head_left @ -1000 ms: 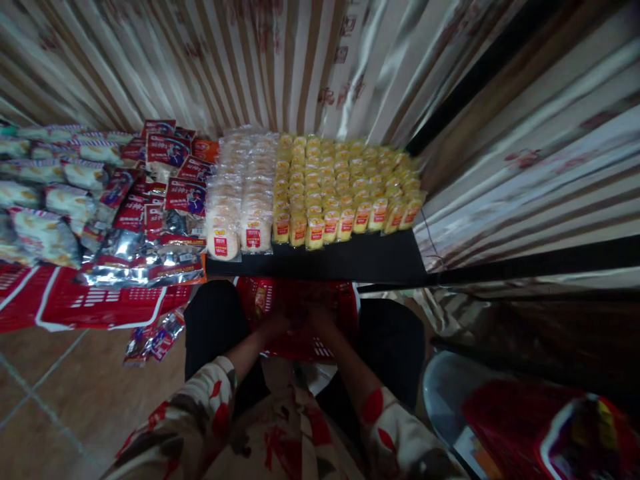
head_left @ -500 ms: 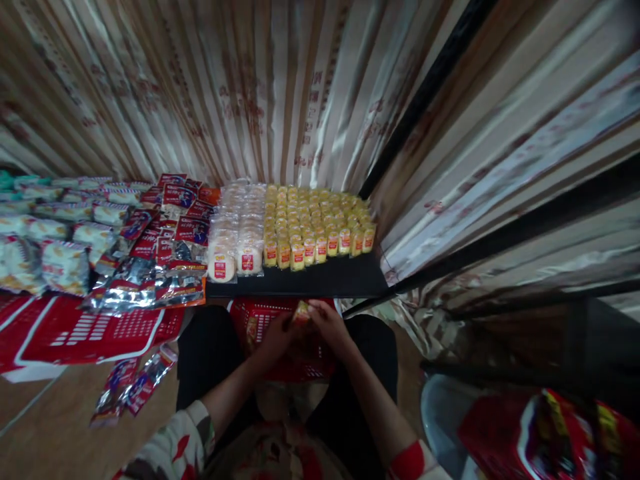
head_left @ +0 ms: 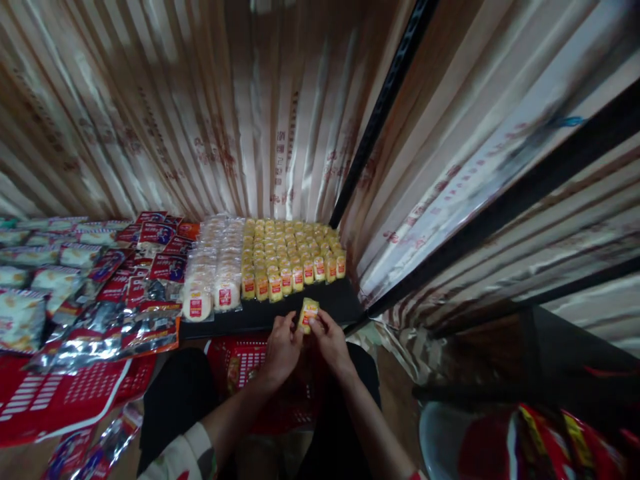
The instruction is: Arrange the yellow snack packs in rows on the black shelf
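A small yellow wrapped snack cake (head_left: 308,313) with a red label is held up just in front of the black shelf's edge. My right hand (head_left: 331,341) pinches it at its right side, thumb across the label. My left hand (head_left: 284,347) has its fingers curled and closes on the packet's lower left edge. Beyond my hands, rows of matching yellow snack cakes (head_left: 293,257) stand on the black shelf (head_left: 300,301). To their left are columns of round white packaged crackers (head_left: 227,293). Beneath my hands is a red basket (head_left: 215,360) between my knees, with a few packets inside.
Red and silver snack bags (head_left: 150,293) and white puffed-snack bags (head_left: 23,320) lie at the left. Another red basket (head_left: 65,393) stands below them, with packets (head_left: 107,447) on the floor. A black metal post (head_left: 370,127) and pleated curtains (head_left: 200,100) border the shelf. A whitish tub (head_left: 433,427) sits lower right.
Both hands have raised the snack cake from over the basket to the shelf's front edge, its label now facing me. My view has shifted, so the shelf appears lower and further left.
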Motion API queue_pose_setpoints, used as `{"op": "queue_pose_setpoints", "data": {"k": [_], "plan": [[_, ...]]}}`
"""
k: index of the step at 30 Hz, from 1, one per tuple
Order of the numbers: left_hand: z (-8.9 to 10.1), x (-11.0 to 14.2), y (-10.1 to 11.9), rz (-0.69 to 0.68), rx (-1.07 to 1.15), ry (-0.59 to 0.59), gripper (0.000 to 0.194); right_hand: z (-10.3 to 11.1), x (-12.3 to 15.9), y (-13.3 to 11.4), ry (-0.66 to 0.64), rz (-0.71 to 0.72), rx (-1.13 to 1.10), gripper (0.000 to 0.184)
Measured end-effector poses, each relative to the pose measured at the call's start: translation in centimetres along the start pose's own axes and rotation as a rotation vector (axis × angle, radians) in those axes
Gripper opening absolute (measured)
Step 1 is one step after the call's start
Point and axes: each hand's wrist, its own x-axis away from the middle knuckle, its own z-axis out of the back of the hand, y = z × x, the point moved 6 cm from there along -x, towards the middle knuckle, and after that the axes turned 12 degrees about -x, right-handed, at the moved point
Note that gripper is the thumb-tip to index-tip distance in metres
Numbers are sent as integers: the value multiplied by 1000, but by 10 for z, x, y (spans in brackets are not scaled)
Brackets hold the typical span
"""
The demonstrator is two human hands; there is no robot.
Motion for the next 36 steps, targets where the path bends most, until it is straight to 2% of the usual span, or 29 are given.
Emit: {"op": "queue_pose_setpoints", "data": {"k": [3, 6, 10, 14, 18, 23, 30, 33, 36], "plan": [[-6, -14, 23, -119, 37, 65, 39, 18, -29, -2, 68, 69, 20, 48], [-21, -30, 38, -193, 84, 70, 40, 31, -54, -6, 109, 128, 68, 48], [-39, -52, 51, -224, 87, 42, 47, 40, -80, -12, 157, 177, 151, 44], [-46, -69, 56, -177, 68, 44, 51, 40, -94, -16, 187, 217, 243, 40], [-49, -78, 58, -140, 49, 24, 52, 37, -96, -15, 221, 311, 349, 39], [-52, -79, 58, -161, 63, 6, 52, 36, -88, -15, 273, 446, 385, 37], [-59, -82, 51, -156, 138, 21, 49, 33, -87, -10, 209, 601, 483, 32], [-58, -83, 52, -189, 151, 47, 46, 32, -88, -10, 197, 638, 531, 35], [-51, -72, 47, -205, 115, 116, 42, 30, -81, -23, 242, 677, 544, 33]]}}
